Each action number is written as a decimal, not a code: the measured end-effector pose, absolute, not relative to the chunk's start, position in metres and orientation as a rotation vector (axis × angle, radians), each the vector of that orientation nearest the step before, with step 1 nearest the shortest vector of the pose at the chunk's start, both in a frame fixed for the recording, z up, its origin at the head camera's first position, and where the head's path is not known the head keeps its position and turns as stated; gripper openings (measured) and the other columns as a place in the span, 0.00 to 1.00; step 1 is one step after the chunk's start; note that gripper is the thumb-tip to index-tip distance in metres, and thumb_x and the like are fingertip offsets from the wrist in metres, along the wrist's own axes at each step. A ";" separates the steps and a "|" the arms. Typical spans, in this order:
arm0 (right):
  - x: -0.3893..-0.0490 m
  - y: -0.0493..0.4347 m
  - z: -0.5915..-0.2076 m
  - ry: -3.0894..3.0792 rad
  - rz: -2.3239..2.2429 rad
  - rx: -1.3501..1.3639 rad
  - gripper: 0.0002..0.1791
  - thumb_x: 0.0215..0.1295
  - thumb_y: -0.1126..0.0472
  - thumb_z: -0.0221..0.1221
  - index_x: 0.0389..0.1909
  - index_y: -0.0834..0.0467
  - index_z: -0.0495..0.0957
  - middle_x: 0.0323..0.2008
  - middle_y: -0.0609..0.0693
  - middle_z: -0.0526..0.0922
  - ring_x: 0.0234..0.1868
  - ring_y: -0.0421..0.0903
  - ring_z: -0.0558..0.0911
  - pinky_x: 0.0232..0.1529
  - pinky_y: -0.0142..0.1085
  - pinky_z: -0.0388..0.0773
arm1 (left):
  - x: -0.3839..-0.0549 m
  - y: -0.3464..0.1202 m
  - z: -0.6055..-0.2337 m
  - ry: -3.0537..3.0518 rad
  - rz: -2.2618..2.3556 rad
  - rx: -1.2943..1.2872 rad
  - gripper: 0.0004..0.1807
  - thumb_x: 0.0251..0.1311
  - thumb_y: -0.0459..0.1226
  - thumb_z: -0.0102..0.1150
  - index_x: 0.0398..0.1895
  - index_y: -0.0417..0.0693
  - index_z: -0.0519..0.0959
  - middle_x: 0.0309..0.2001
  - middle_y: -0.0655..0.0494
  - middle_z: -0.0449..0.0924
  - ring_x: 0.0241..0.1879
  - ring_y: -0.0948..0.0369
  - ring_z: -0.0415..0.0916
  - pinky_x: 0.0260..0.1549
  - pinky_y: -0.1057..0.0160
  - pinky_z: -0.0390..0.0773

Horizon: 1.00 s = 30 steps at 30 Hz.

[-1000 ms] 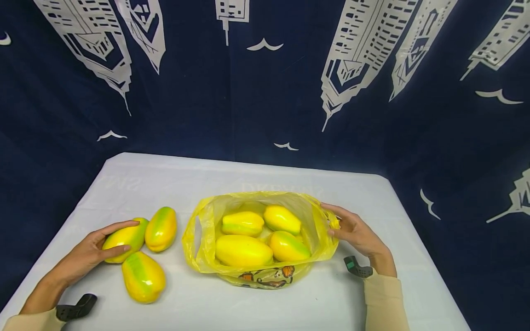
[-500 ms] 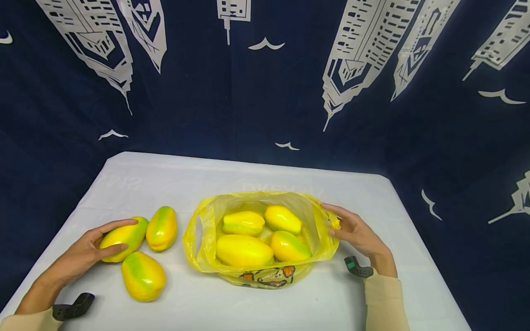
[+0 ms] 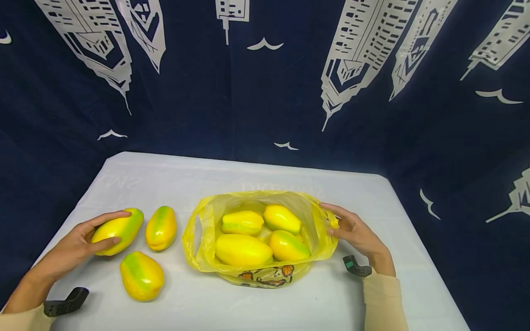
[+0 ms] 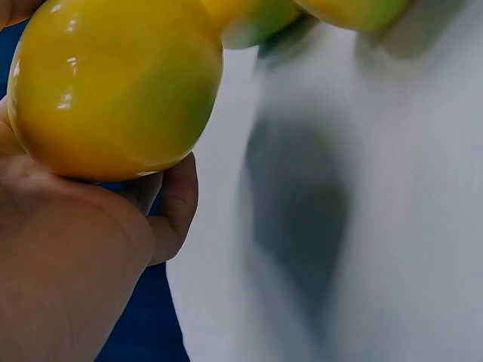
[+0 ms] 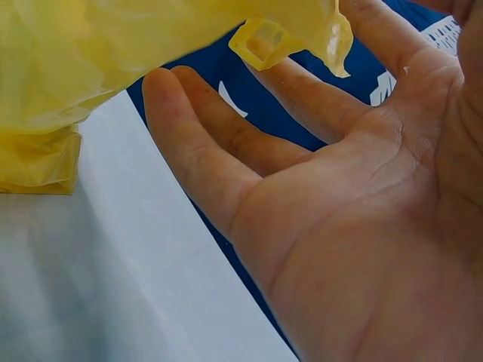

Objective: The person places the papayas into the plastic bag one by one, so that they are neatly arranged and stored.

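Note:
My left hand (image 3: 74,243) grips a glossy yellow-green papaya (image 3: 118,232), thumb on its near side and fingers over its far side. In the left wrist view this papaya (image 4: 121,83) fills the upper left, a dark shadow on the table below it. At centre stands a yellow plastic bag (image 3: 190,248), mouth wide, with several papayas (image 3: 244,250) inside. My right hand (image 3: 358,234) holds the bag's right side by its handle, between thumb and index finger. The right wrist view shows its other fingers (image 5: 204,162) stretched out beneath the bag's edge.
Two loose papayas, one farther back (image 3: 161,228) and one nearer (image 3: 142,276), lie between the left hand and the bag. A white cloth covers the table (image 3: 207,308). Behind it hangs a dark blue curtain (image 3: 248,101) with white building prints.
My left hand has drawn its papaya up and to the left, away from the two loose ones it sat against. The right hand and the bag stay put.

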State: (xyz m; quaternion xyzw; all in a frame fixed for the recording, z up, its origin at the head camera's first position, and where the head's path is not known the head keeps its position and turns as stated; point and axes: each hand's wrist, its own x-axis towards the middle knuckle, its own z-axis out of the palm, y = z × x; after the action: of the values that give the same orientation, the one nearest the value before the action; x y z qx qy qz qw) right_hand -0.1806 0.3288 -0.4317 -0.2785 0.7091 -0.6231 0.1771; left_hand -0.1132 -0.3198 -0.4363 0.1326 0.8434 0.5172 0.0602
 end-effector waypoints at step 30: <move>-0.181 0.326 -0.432 2.057 -1.726 -0.781 0.36 0.68 0.76 0.55 0.75 0.64 0.57 0.75 0.44 0.62 0.67 0.38 0.73 0.58 0.35 0.79 | -0.122 -0.248 -0.361 2.503 1.523 0.761 0.33 0.62 0.28 0.64 0.71 0.51 0.69 0.77 0.54 0.58 0.68 0.73 0.63 0.55 0.77 0.72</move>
State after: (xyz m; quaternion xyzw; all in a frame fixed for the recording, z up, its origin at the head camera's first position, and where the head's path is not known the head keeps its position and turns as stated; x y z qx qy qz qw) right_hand -0.1805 0.3263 -0.4318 -0.2751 0.7247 -0.6081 0.1714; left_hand -0.1224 -0.2485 -0.3614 0.2511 0.8254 0.5024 0.0570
